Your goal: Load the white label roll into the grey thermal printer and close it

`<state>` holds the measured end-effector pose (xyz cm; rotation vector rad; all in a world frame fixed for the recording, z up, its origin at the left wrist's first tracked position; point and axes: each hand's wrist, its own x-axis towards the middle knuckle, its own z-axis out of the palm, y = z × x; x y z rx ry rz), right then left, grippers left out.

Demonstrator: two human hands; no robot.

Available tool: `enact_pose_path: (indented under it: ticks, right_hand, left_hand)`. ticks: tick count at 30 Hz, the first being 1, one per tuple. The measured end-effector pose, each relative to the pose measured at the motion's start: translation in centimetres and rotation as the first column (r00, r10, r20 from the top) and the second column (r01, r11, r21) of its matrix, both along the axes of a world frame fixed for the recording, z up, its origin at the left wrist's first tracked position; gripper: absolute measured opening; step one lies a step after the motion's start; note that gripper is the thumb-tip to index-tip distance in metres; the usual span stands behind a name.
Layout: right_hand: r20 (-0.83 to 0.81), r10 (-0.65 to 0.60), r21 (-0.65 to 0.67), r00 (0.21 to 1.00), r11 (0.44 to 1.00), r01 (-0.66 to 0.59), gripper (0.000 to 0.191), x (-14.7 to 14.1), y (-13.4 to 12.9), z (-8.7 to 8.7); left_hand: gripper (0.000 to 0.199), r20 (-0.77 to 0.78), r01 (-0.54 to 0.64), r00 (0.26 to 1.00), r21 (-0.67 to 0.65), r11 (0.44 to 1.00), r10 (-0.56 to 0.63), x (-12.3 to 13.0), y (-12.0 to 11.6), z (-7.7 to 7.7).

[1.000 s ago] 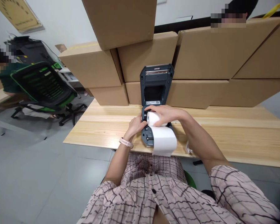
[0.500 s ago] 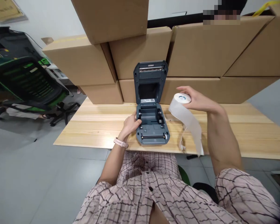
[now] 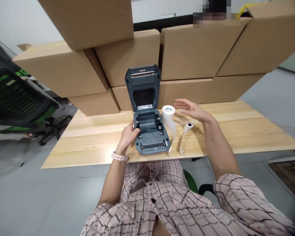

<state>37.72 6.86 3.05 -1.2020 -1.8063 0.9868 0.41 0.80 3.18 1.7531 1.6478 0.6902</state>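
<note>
A dark grey label printer [image 3: 151, 136] stands on the table with its lid raised and its roll bay bare. My left hand [image 3: 129, 133] grips its left side, thumb over the rim and fingers partly hidden. Beside the printer's right edge a large white label roll [image 3: 168, 112] stands on end, its loose strip trailing toward the table's front. Just right of that roll is my right hand [image 3: 190, 109], fingers stretched out and holding nothing. A smaller paper roll [image 3: 187, 127] with a dark core lies nearer to me, its tail hanging forward.
Stacked cardboard boxes [image 3: 186, 52] line the back of the wooden table [image 3: 88, 144]. Behind them part of another person [image 3: 215, 9] shows. A black and green office chair [image 3: 19, 101] stands on the left. The table's front edge lies close to my body.
My right hand has set the large label roll down beside the printer and let go, drawing slightly away. The smaller roll now shows. My view has shifted right; my left hand stays on the printer.
</note>
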Motion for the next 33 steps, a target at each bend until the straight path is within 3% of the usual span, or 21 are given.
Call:
enact_pose_path:
  ticks: [4,7,9,12,14,16,17,19,21,23,26,30,33]
  right_hand:
    - [-0.144,-0.096,-0.174,0.985,0.982,0.071,0.062,4.2,-4.6,-1.9]
    - [-0.146,-0.035,-0.350,0.989,0.937,-0.018,0.069,4.1,-6.8,-3.4]
    - [-0.123,-0.012,-0.397,0.992,0.917,-0.038,0.063,3.3,-7.3,-3.8]
    - [-0.144,0.084,-0.285,0.986,0.951,-0.123,0.053,2.5,-7.0,-2.7]
    - [-0.195,0.186,-0.166,0.963,0.961,-0.219,0.062,1.7,-6.5,-1.0]
    - [-0.180,0.318,-0.108,0.931,0.934,-0.340,0.075,-0.4,-5.7,1.4]
    - [-0.136,0.385,-0.094,0.913,0.912,-0.399,0.081,-2.0,-5.2,2.6]
    - [0.115,0.556,-0.051,0.823,0.831,-0.554,0.074,-6.2,-4.1,4.6]
    - [0.345,0.560,0.017,0.754,0.799,-0.601,0.063,-10.4,-3.2,5.6]
    - [0.517,0.498,0.044,0.696,0.796,-0.603,0.053,-13.7,-2.8,5.4]
    - [0.664,0.400,0.037,0.631,0.827,-0.562,0.052,-15.6,-3.4,3.6]
    - [0.635,0.333,0.106,0.697,0.856,-0.505,0.064,-14.8,-5.3,1.2]
    - [0.611,0.301,0.194,0.732,0.840,-0.506,0.064,-14.0,-6.5,0.4]
  left_hand:
    - [0.070,-0.030,0.012,0.999,-0.014,1.000,-0.013,0.1,0.0,0.4]
    - [0.068,-0.054,0.003,0.999,-0.023,1.000,-0.004,0.3,-0.1,0.7]
    - [0.068,-0.060,-0.013,0.998,-0.012,1.000,0.012,0.4,-0.2,0.7]
    - [0.068,-0.077,-0.032,0.996,0.009,0.999,0.032,0.6,-0.5,0.7]
    - [0.068,-0.086,-0.034,0.996,0.004,0.999,0.034,0.6,-0.6,0.7]
    - [0.068,-0.079,-0.033,0.996,0.005,0.999,0.033,0.6,-0.6,0.7]
    - [0.068,-0.072,-0.033,0.997,0.009,0.999,0.033,0.6,-0.6,0.7]
    - [0.069,-0.056,-0.035,0.998,0.015,0.999,0.036,0.6,-0.6,0.6]
    - [0.070,-0.046,-0.038,0.998,0.011,0.999,0.038,0.6,-0.6,0.4]
    - [0.071,-0.038,-0.042,0.998,0.002,0.999,0.042,0.6,-0.6,0.2]
    - [0.071,-0.008,-0.050,0.999,-0.001,0.999,0.050,0.6,-0.7,-0.1]
    - [0.075,0.053,-0.065,0.996,-0.011,0.998,0.065,0.6,-0.8,-0.4]
    - [0.075,0.097,-0.060,0.993,-0.002,0.998,0.060,0.6,-0.8,-0.7]
